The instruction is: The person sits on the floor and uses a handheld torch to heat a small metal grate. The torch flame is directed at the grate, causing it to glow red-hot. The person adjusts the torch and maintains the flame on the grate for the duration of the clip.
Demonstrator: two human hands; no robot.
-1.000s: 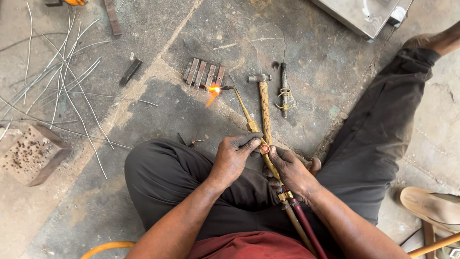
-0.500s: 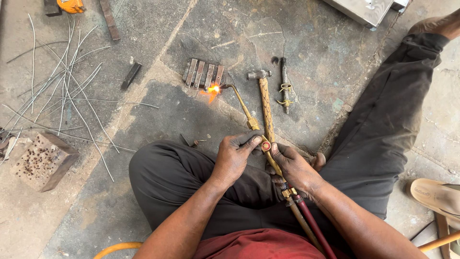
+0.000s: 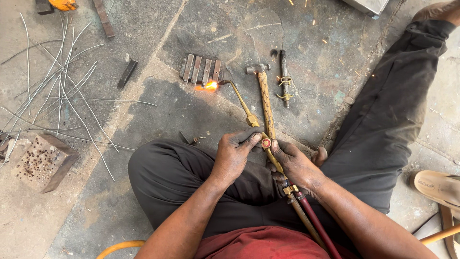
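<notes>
Above our crossed legs, our right hand grips the lit torch while our left hand pinches its red knob; flame touches the metal strips, none visibly joined yet.

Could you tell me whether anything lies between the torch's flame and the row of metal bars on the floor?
Nothing visible does. The flame at the tip of the brass torch burns right at the near edge of the metal bars. The hammer lies to the side, clear of that path.
</notes>
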